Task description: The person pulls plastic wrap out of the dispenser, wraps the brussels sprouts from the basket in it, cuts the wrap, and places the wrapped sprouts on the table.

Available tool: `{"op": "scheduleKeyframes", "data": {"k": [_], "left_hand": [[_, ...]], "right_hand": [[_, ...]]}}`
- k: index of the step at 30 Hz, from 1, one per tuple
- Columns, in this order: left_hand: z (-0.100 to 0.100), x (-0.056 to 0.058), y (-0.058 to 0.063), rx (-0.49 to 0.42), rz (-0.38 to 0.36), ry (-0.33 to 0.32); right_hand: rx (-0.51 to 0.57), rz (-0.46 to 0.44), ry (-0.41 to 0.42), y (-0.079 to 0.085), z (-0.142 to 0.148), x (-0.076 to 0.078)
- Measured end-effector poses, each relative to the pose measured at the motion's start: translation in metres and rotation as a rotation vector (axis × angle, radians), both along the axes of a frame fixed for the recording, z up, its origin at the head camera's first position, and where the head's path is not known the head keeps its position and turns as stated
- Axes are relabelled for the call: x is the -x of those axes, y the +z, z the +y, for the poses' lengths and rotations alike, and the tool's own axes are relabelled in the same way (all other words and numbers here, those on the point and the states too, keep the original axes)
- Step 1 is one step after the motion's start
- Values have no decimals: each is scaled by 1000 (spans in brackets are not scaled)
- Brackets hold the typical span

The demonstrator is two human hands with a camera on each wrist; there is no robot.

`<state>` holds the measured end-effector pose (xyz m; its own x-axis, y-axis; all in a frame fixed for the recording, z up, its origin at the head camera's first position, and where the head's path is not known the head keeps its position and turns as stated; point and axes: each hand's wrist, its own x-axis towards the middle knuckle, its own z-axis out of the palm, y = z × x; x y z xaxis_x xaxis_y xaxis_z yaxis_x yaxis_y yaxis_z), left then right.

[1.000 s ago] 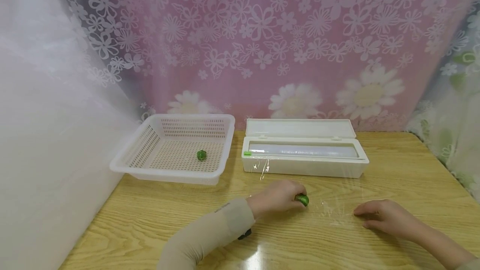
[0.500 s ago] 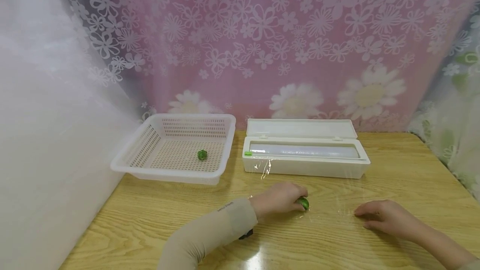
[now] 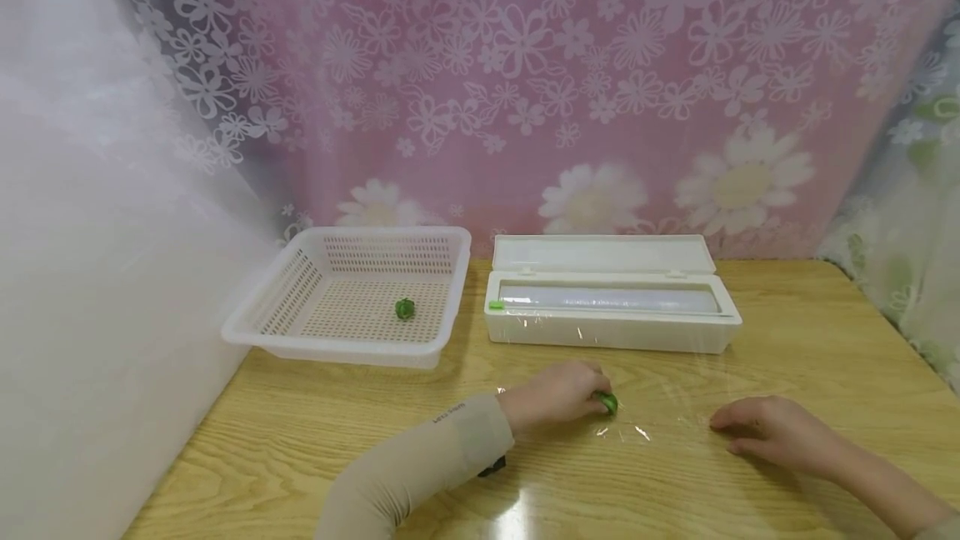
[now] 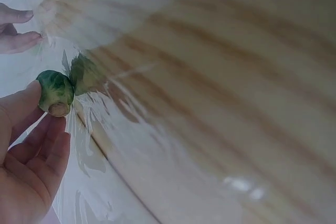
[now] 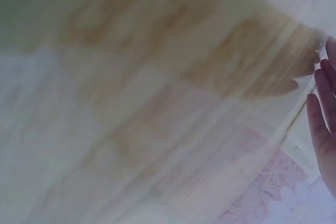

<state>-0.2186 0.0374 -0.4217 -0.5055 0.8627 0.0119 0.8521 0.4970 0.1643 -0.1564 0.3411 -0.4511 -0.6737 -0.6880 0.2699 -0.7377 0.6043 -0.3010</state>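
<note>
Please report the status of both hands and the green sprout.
Left hand pinches green sprout. Right hand near clear film, grip unclear. Film between hands; no obstruction seen.

Shifted glints on clear film [image 3: 642,433]

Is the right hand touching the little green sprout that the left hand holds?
Apart. The head view shows a stretch of table between the right hand and the green sprout.
</note>
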Motion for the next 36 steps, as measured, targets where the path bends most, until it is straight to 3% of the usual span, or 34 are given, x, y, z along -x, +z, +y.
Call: {"op": "scheduleKeyframes", "data": {"k": [9,19,22,30,36], "left_hand": [[-1,3,1,-17,-43,13],[-2,5,0,-24,-52,2],[-1,5,-1,-15,-46,4],[-2,5,-1,-1,-50,19],[-2,4,1,2,-59,25]], "right_hand": [[9,53,-2,14,-23,-5],[-88,365,115,10,-64,-14],[-102,419,119,7,-69,-13],[-142,492,98,4,-78,-9],[-262,527,101,5,-84,-7]]}}
